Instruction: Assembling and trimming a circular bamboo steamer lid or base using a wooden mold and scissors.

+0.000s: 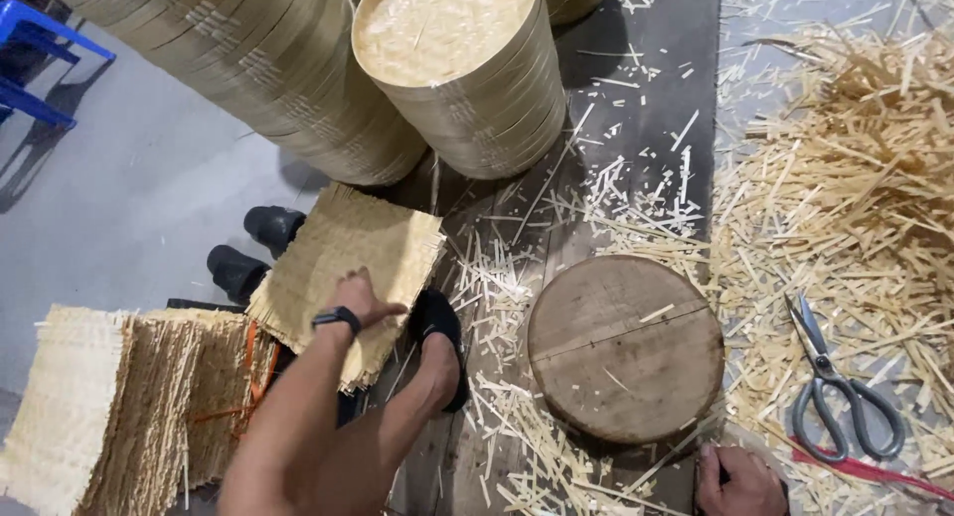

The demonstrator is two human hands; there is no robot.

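The mat is pale straw yellow in a fine woven pattern; the watch black. The block is brown wood (one lighter line across), the scissors grey-handled, the stool blue.

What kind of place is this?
Likely a bamboo steamer workshop, with the work done on the floor. Stacks of round bamboo steamers, a pile of square woven bamboo mats, bamboo offcuts strewn around a round wooden block, and scissors. The left hand rests on a woven mat.
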